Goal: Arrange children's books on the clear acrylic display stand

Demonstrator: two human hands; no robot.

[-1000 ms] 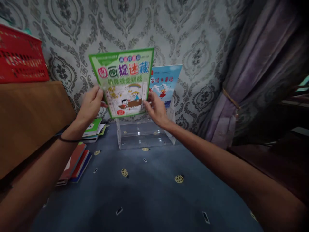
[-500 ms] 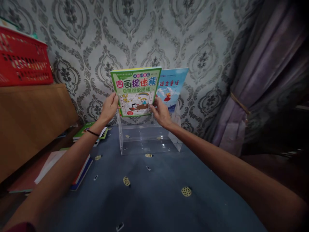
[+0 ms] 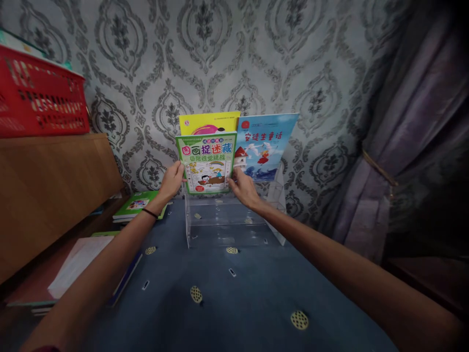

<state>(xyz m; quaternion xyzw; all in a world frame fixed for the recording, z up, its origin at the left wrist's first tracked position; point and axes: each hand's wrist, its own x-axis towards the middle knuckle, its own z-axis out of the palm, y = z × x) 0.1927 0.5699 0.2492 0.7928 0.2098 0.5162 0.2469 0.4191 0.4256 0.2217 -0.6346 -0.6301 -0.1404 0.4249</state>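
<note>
Both my hands hold a green-bordered picture book (image 3: 208, 164) upright by its side edges. My left hand (image 3: 171, 181) is closed on its left edge, and my right hand (image 3: 245, 187) pinches the lower right edge. The book is at a clear acrylic rack (image 3: 234, 220); whether its bottom rests on a shelf I cannot tell. Behind it a yellow book (image 3: 208, 121) shows only its upper part. To the right, a blue storybook (image 3: 269, 146) leans in the rack's back row, its lower left partly covered by my right hand.
The rack stands on a dark blue patterned cloth (image 3: 212, 303) against the wallpapered wall. Left are a green book stack (image 3: 137, 205), a folder with white paper (image 3: 78, 264), and a wooden cabinet (image 3: 58, 186) carrying a red basket (image 3: 44, 98). A tied curtain (image 3: 377, 161) hangs right.
My hands have lowered the green-bordered book relative to the books behind it, so the yellow book's top now shows above it. The camera view has shifted slightly.
</note>
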